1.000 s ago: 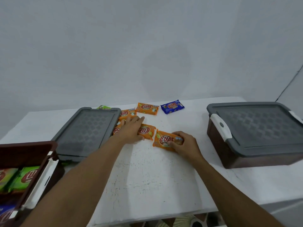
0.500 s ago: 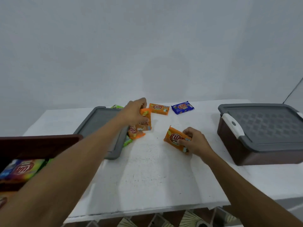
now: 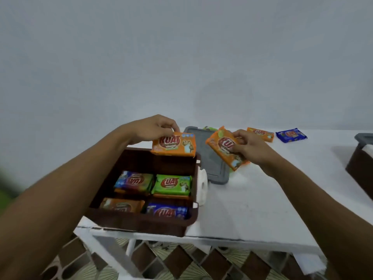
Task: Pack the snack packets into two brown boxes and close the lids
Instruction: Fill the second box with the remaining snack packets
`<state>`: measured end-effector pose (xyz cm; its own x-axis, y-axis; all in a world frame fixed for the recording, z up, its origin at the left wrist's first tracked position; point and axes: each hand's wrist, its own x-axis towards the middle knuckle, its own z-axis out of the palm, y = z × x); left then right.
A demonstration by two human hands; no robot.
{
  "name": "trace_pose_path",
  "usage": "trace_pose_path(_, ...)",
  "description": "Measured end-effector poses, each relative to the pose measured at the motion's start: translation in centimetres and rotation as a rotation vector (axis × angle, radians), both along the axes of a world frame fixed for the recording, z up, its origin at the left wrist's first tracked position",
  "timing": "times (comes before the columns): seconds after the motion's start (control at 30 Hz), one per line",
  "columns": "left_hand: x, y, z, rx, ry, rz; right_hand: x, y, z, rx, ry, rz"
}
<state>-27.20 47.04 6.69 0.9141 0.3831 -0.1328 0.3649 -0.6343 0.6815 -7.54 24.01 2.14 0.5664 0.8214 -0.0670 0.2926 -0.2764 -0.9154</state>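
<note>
While the left hand pinches an orange packet by its top edge above the open brown box, the right hand grips a second orange packet, tilted, over the grey lid lying flat on the desk. The box sits at the desk's near-left corner, with packed packets inside. Further back lie a loose orange packet and, just beside it, a blue packet. A second brown box is cut off at the right edge.
</note>
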Motion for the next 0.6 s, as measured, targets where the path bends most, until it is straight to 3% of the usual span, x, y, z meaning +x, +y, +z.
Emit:
trace_pose_path(0.17, -6.5, 3.7, -2.5, 0.091, 0.056, -0.060, -6.7, 4.8, 2.4, -0.085, -0.183, 0.120)
trace_pose_path(0.27, -8.9, 4.6, -5.0, 0.226, 0.178, -0.158, -9.7, 7.0, 2.7, -0.248, -0.288, 0.310)
trace_pose_path(0.37, -10.2, 5.2, -7.1, 0.380, 0.235, -0.171, -11.8, 9.0, 1.2, -0.437, -0.590, 0.488)
trace_pose_path(0.43, -10.7, 5.4, -7.9, 0.557, 0.242, -0.168, -12.7, 10.4, -0.3, -0.507, -0.748, 0.509)
trace_pose_path(0.53, -10.8, 5.3, -8.6, 1.049, 0.321, -0.221, -13.3, 11.1, -2.4, -0.542, -1.014, 0.446)
trace_pose_path(0.6, -11.0, 5.2, -8.9, 1.165, 0.288, -0.248, -13.6, 10.8, -3.3, -0.452, -1.225, 0.372)
